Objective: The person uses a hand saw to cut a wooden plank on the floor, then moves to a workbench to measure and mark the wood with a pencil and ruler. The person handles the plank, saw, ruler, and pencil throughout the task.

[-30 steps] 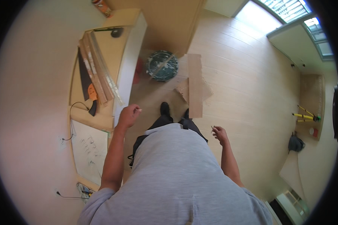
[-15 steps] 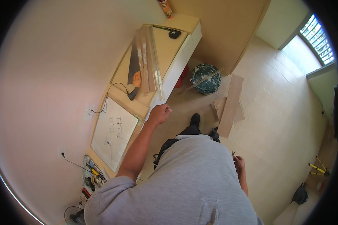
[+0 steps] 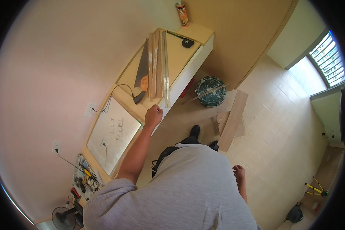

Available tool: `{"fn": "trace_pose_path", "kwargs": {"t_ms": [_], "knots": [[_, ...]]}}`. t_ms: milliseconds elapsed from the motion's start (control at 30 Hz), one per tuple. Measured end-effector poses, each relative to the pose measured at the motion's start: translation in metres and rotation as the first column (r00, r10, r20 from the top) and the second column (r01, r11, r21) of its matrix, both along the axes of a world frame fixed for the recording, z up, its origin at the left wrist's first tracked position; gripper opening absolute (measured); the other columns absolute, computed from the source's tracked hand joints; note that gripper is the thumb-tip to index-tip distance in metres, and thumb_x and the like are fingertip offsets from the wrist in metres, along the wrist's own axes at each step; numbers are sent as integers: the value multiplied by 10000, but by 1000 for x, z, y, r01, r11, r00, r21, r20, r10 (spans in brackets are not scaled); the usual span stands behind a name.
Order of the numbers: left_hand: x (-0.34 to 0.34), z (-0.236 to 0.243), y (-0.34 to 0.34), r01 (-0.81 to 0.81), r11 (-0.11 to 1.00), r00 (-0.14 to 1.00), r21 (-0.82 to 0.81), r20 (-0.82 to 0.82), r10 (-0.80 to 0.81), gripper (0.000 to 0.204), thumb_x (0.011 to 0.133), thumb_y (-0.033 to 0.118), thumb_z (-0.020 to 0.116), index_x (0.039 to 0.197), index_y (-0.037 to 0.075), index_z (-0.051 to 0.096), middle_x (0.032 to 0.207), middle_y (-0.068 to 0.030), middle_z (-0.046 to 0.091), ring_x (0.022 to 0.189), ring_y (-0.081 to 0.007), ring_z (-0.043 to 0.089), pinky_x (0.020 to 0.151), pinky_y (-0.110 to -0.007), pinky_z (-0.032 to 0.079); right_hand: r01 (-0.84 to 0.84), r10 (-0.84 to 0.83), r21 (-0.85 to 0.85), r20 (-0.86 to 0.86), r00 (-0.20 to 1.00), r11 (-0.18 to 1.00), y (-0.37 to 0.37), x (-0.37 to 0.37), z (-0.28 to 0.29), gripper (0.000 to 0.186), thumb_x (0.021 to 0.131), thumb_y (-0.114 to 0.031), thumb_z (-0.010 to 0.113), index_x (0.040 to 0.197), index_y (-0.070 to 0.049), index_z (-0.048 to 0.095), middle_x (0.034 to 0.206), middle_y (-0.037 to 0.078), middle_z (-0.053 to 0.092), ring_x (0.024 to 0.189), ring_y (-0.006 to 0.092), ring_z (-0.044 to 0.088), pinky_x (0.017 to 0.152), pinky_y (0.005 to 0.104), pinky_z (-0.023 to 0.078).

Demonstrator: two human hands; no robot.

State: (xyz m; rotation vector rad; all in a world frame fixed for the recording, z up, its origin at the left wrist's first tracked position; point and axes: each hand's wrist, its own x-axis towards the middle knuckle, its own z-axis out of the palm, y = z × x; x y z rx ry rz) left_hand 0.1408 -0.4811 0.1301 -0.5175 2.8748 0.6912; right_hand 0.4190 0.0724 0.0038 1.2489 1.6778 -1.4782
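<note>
My left hand point(image 3: 154, 115) is closed, fingers curled, at the front edge of the cabinet top point(image 3: 178, 57). Whether anything is inside it is hidden. Just beyond it lie several narrow wooden strips point(image 3: 154, 69) and a pale metal-looking straight strip point(image 3: 165, 73). A handsaw point(image 3: 143, 73) with an orange and black handle rests to their left. My right hand point(image 3: 239, 172) hangs low beside my body, over the floor. Its fingers are loosely bent and slightly apart, with nothing visible in them.
A black tape measure point(image 3: 187, 43) and a sealant tube point(image 3: 183, 15) sit farther back. A paint-spattered bucket point(image 3: 211, 92) bears a thin strip. Wooden boards point(image 3: 234, 120) lie on the floor by my feet. Tools point(image 3: 86, 174), a fan point(image 3: 63, 218) and a yellow-legged tripod point(image 3: 316, 188) stand around.
The view has shifted, so the cabinet sits lower. My left hand is now nearer the cabinet edge and strips. A small dark thing at my right fingertips no longer shows.
</note>
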Motion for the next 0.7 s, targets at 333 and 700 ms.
{"fn": "trace_pose_path", "kwargs": {"t_ms": [333,700], "knots": [[8,-24,9,-8,1000,997,29,78,5,277,913,292,713,1066,64,676,940,-175,748,925,-391,717,821,-481,550,-52,52,45,6,999,998,-13,12,8,322,1004,-232,625,1260,-38,635,1013,73,705,757,165,667,590,292,496],[-24,-20,-8,-123,992,964,1,-240,119,190,907,217,705,973,40,688,874,-171,736,845,-367,718,759,-461,552,-81,80,51,19,997,995,-4,15,12,368,998,-258,621,1284,-25,626,1068,100,717,802,197,694,621,317,521]]}}
